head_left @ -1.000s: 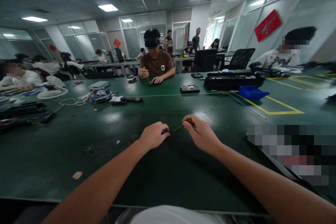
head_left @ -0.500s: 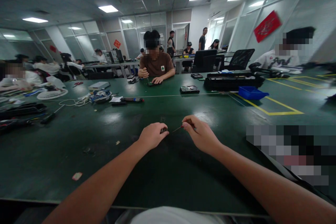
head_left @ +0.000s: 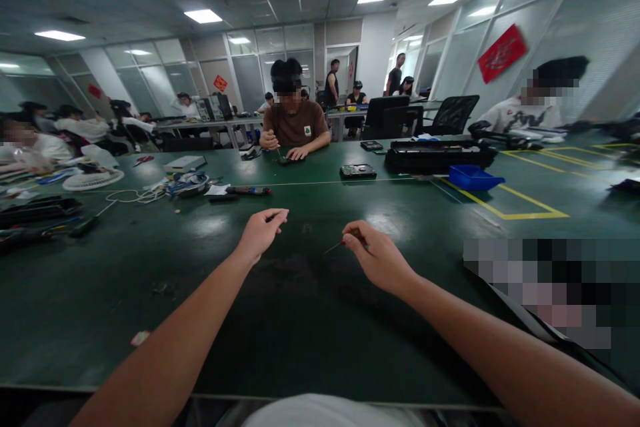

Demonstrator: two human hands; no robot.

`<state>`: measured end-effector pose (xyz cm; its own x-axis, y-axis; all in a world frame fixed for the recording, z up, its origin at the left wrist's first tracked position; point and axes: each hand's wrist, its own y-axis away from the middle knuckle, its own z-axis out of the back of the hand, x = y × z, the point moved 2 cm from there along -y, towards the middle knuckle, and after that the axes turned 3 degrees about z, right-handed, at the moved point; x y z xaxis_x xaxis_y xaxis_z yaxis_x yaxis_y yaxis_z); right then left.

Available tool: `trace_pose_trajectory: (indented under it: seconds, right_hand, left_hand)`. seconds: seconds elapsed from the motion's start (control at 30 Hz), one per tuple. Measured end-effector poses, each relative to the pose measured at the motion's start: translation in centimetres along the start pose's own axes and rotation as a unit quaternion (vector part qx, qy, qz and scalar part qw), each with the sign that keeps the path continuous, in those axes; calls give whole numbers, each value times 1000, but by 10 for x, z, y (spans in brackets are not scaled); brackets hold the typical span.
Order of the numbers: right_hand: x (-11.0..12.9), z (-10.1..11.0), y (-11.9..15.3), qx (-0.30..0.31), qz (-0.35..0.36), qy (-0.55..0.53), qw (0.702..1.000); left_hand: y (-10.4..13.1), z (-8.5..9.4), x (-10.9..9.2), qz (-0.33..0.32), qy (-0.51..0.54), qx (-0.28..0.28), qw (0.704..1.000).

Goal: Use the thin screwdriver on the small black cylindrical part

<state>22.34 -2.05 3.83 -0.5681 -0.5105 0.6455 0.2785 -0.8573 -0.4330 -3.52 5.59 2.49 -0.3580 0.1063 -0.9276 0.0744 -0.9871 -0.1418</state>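
Note:
My right hand [head_left: 373, 250] is closed round the handle of a thin screwdriver [head_left: 333, 247], whose shaft points left and down over the green table [head_left: 300, 347]. To the left and slightly higher, my left hand [head_left: 263, 233] has its thumb and fingers pressed together. A small dark thing seems to lie in that pinch, but it is too small to name. A gap of bare tabletop separates the two hands, and the screwdriver tip touches nothing that I can make out.
Beyond my hands lie a hard drive [head_left: 358, 171], a marker-like tool [head_left: 250, 191], bundled cables [head_left: 187, 183], a long black casing [head_left: 440, 155] and a blue tray [head_left: 474, 178]. A person [head_left: 295, 121] works across the table. Paper scraps lie at the left.
My left hand has moved left and away from me, off from the screwdriver tip. My right hand has stayed nearly in place with the screwdriver. The view has shifted slightly.

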Motion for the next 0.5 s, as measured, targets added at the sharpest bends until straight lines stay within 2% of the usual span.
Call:
trace_pose_trajectory:
  seconds: [0.13,0.27,0.37,0.5]
  right_hand:
    - [-2,-1,0,1,3,-2,1000]
    - [-3,-1,0,2,3,-1,1000]
    - [-3,-1,0,1,4,-5,1000]
    - [-4,-1,0,0,4,-2,1000]
  left_hand:
    - [-5,11,-3,91,147,-44,984]
    - [-11,29,-8,155,280,-90,943]
    - [-16,52,-9,171,313,-145,923]
    - [-19,99,-2,158,317,-208,912]
